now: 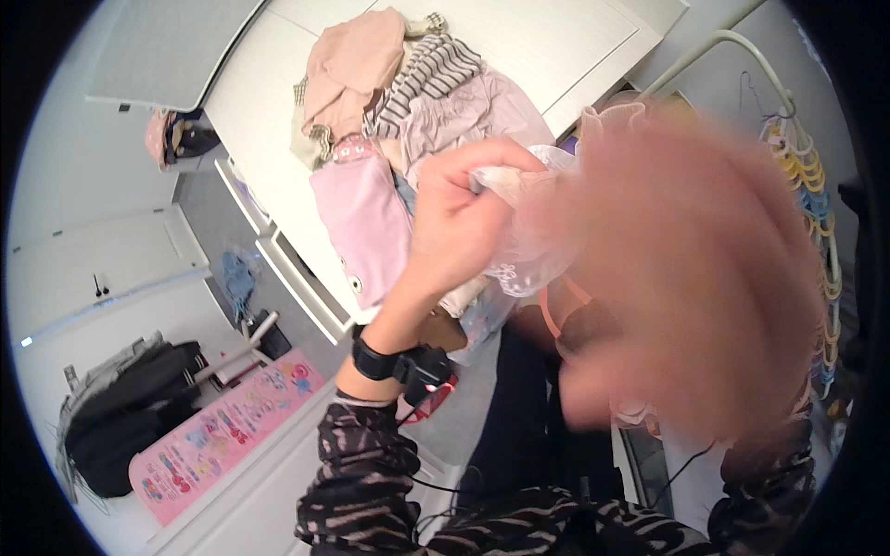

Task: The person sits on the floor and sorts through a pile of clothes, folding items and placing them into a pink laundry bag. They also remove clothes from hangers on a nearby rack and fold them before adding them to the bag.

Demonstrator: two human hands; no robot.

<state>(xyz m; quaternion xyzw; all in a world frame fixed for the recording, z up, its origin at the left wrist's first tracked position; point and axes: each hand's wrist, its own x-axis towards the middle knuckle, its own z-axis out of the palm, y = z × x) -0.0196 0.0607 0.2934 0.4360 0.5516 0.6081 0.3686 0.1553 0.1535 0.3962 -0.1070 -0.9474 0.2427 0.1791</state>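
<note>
My left hand (462,215) is closed on a sheer white lace-trimmed garment (532,257) in front of me. Close to the camera, my right hand (695,271) is large and blurred; the garment runs up to it, but its fingers are too smeared to show a grip. Beyond the hands a pile of clothes lies on the white wooden surface (257,125): a pink folded garment (365,215) with eye shapes, a peach garment (354,66), a black-and-white striped one (434,76) and a pale mauve gathered one (452,115).
Drawers (302,285) stand open at the left edge of the white furniture. Plastic hangers (810,167) hang from a metal rack (737,38) at right. Dark clothes (132,417) and a pink printed board (229,434) are at lower left.
</note>
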